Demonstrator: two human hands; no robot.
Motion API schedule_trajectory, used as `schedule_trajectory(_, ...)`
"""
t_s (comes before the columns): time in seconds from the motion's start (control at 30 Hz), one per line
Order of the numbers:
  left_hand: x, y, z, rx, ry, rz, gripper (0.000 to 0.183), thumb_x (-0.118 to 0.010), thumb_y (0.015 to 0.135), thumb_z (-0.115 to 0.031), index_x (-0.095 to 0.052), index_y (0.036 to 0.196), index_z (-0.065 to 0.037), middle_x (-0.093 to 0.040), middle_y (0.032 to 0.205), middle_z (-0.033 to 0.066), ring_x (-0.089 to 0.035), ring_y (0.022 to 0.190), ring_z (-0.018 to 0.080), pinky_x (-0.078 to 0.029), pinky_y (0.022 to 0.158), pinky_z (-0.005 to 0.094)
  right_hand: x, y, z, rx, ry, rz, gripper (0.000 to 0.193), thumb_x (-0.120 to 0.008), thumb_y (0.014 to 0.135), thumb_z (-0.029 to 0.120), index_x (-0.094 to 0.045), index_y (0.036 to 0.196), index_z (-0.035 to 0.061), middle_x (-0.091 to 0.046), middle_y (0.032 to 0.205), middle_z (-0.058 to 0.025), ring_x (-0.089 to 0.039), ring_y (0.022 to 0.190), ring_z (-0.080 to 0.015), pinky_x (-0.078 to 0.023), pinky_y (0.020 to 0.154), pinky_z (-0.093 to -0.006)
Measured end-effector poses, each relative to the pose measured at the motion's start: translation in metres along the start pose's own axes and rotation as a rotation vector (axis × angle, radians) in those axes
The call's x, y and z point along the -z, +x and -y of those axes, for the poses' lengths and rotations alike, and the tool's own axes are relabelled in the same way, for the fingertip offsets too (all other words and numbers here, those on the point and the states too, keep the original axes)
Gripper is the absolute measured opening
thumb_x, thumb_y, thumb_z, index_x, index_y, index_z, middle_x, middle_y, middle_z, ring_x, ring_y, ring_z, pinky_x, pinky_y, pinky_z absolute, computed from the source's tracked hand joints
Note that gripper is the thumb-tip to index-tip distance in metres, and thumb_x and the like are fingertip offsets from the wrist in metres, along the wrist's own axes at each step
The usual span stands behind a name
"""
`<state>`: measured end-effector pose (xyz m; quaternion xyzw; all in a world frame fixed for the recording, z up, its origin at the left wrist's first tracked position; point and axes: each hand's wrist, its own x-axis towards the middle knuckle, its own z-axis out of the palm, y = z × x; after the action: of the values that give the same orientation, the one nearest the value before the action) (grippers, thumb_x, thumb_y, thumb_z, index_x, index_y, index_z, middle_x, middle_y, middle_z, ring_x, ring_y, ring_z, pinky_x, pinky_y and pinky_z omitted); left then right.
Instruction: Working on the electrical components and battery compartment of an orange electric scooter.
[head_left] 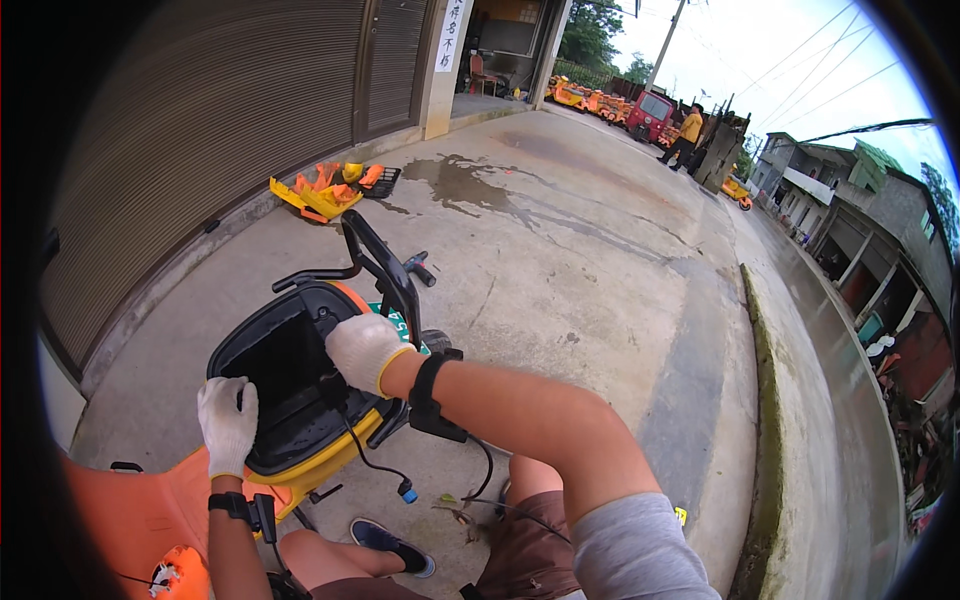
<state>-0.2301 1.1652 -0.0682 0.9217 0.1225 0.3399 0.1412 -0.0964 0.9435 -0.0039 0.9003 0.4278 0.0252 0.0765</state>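
Note:
An orange and yellow scooter [150,500] stands before me, its black storage bin [285,400] bare to view. My left hand [228,425], in a white knitted glove, is curled over the bin's left rim. Gloved alike, my right hand [370,352] is closed at the bin's far right edge, below the black rear grab rail [385,265]. Its fingertips and whatever they hold are hidden. Beside it, a black cable [360,448] hangs over the bin's right side and ends in a blue connector [407,492]. Behind that hand, a green plate [400,325] shows partly.
A cordless drill [420,268] lies on the concrete beyond the scooter. Orange and yellow panels [318,195] and a black crate [381,182] lie by the shutter [210,110]. Farther off are a person [686,135] in yellow, a red vehicle [650,115] and several orange scooters [600,105]. A kerb [765,420] runs along the right.

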Motion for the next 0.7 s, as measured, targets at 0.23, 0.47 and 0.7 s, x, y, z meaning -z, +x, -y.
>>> schedule_trajectory(0.23, 0.000, 0.001, -0.001, -0.003, -0.020, 0.001, 0.019, -0.065, 0.088, -0.018, -0.072, 0.092, -0.001, -0.066, 0.095, 0.0154, -0.059, 0.099, 0.0337, -0.045, 0.095, 0.0428, -0.006, 0.000, -0.008, 0.211, -0.090, -0.075, 0.013, -0.066, 0.080, 0.012, -0.077, 0.087, 0.0109, -0.073, 0.086, -0.0113, -0.073, 0.084, -0.0293, -0.058, 0.072, -0.0394)
schedule_trajectory(0.47, 0.002, 0.000, -0.002, -0.010, -0.015, -0.009, 0.020, -0.064, 0.089, -0.018, -0.072, 0.092, -0.001, -0.066, 0.095, 0.0159, -0.059, 0.099, 0.0340, -0.045, 0.095, 0.0429, 0.002, 0.000, -0.014, 0.366, -0.181, -0.044, 0.012, -0.067, 0.077, 0.011, -0.077, 0.083, 0.0142, -0.073, 0.083, -0.0086, -0.072, 0.083, -0.0306, -0.058, 0.070, -0.0404)
schedule_trajectory(0.7, 0.002, 0.000, -0.003, 0.007, 0.000, 0.011, 0.020, -0.063, 0.090, -0.018, -0.072, 0.094, -0.001, -0.066, 0.097, 0.0166, -0.058, 0.101, 0.0364, -0.045, 0.096, 0.0435, 0.006, 0.005, -0.019, 0.481, -0.163, -0.007, 0.016, -0.066, 0.079, 0.015, -0.078, 0.089, 0.0168, -0.074, 0.091, -0.0089, -0.072, 0.090, -0.0309, -0.057, 0.075, -0.0409)
